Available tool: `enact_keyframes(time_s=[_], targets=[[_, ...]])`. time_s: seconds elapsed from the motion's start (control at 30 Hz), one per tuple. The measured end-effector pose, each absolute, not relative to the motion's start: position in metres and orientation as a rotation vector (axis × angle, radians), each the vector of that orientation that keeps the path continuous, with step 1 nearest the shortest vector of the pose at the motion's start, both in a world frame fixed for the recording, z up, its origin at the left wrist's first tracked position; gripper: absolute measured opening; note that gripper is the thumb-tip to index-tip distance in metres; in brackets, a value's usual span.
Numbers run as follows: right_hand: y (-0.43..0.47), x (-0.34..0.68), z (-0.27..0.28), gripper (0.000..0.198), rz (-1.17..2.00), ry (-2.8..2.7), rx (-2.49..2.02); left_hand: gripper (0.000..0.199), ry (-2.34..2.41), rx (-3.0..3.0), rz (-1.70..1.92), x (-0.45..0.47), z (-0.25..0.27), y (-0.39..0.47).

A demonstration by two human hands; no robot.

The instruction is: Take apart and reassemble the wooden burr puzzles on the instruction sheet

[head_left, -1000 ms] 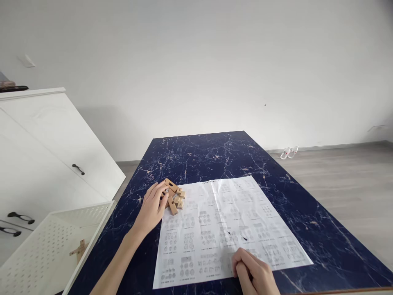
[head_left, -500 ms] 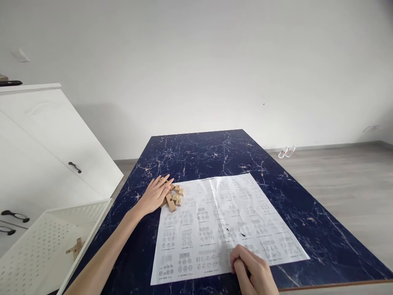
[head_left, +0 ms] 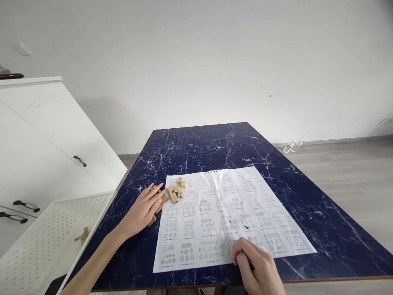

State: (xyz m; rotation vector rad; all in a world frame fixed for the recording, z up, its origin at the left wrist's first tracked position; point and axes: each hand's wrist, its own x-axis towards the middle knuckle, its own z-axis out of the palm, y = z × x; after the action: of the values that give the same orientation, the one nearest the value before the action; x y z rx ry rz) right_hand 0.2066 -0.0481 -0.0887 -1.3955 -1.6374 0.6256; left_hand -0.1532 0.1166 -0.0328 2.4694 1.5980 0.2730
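Note:
My left hand [head_left: 141, 209] lies palm down with its fingers spread over several brown wooden pieces [head_left: 152, 221], partly covering them, just left of the paper. Beyond its fingertips, a small cluster of light wooden blocks [head_left: 173, 197] with dark marks rests on the sheet's upper left corner. The large white paper sheet [head_left: 211, 229], creased and printed with rows of small figures, lies on the table. At its lower edge my right hand [head_left: 258, 264] is curled into a loose fist, with nothing visible in it; its palm is hidden.
The dark blue marbled table [head_left: 196, 151] stretches toward the wall. Left of it are a white cabinet [head_left: 46, 143] and a pulled-out perforated drawer [head_left: 39, 233] holding a wooden piece [head_left: 82, 236]. Two clear bottles [head_left: 293, 146] sit on the floor by the wall.
My left hand has slid left and nearer, bringing brown pieces off the paper and leaving the light blocks on its corner. My right hand stays curled. The view has shifted slightly.

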Motion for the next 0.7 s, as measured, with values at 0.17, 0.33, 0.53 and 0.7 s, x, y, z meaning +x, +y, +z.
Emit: enact_keyframes(time_s=[0.17,0.33,0.53,0.7], targets=[[-0.05,0.206,-0.086,0.031,0.616,-1.614,-1.389,0.05,1.62,2.371,0.355,-0.143,-0.035,0.081],[-0.05,0.205,-0.081,0.032,0.586,-1.608,-1.411,0.048,1.57,2.276,0.438,-0.13,-0.028,0.047],[-0.051,0.205,-0.079,0.032,0.586,-1.613,-1.42,0.067,1.509,2.287,0.435,-0.124,-0.026,0.025],[-0.052,0.206,-0.077,0.032,0.601,-1.593,-1.432,0.102,1.53,2.393,0.345,-0.133,-0.029,0.019]])
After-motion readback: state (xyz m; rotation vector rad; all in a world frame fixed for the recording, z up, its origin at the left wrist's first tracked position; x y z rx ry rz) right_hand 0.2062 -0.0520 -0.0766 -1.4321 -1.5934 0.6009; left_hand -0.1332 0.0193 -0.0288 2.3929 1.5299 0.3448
